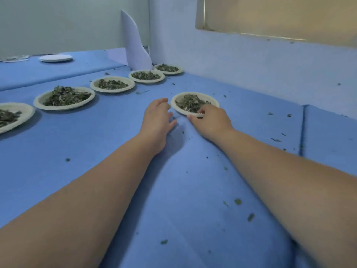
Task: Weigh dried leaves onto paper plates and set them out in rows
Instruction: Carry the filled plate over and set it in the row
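A paper plate of dried leaves [206,97] sits on the blue cloth near the wall. My right hand [210,120] grips its near rim, fingers curled over the edge. My left hand [157,117] lies just left of that plate with loosely curled fingers, holding nothing and a little apart from the rim. Behind them a diagonal row of several leaf-filled plates runs from the far corner plate [168,69] to the left-edge plate [13,117], with one big heap at the second plate from the left [64,97].
A stack of bare white plates [56,58] sits far left at the back. A curled white sheet [135,43] stands in the corner. The blue wall [251,64] bounds the right side. Leaf crumbs dot the blue cloth [173,190].
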`<act>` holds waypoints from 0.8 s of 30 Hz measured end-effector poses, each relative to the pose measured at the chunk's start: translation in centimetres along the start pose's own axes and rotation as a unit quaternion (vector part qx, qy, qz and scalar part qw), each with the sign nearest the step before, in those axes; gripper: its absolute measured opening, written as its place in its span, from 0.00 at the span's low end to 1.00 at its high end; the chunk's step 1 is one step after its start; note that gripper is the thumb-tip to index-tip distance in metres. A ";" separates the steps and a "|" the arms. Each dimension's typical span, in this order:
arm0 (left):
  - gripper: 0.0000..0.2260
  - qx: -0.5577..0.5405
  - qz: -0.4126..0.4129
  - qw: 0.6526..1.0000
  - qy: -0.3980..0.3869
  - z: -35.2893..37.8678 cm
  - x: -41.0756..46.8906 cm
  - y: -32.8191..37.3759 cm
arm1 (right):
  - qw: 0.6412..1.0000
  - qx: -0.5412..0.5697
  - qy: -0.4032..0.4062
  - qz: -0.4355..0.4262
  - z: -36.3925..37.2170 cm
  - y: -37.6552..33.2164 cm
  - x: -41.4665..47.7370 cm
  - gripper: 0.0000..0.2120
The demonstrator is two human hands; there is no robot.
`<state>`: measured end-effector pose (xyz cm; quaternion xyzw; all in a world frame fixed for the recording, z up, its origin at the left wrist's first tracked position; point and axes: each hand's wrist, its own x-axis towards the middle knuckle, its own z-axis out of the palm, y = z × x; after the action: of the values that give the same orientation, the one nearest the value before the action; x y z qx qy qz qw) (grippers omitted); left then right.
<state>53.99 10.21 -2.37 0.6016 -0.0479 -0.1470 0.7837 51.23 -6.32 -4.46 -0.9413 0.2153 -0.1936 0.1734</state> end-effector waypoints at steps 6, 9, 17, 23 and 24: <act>0.10 -0.221 -0.048 0.972 -0.063 -1.1 0.1 0.5 | 0.999 -0.023 -0.001 0.030 3.4 -1.1 10.7 0.23; 0.12 -0.274 -0.071 0.956 -0.079 -1.7 0.2 0.5 | 0.997 -0.038 0.020 0.056 4.1 -1.5 13.8 0.23; 0.13 -0.266 -0.082 0.955 -0.105 -1.5 0.3 0.3 | 0.983 -0.152 0.101 0.018 4.9 -1.7 14.6 0.10; 0.13 -0.273 -0.093 0.954 -0.088 -1.8 0.0 0.6 | 0.991 -0.127 0.031 0.001 5.5 -1.7 15.6 0.12; 0.13 -0.275 -0.095 0.953 -0.086 -1.8 -0.1 0.7 | 0.992 -0.122 0.015 -0.004 5.5 -1.5 16.1 0.12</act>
<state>54.47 12.10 -2.23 0.3494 -0.0153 -0.2797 0.8941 67.53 -11.27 -3.92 -0.9532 0.2361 -0.1810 0.0531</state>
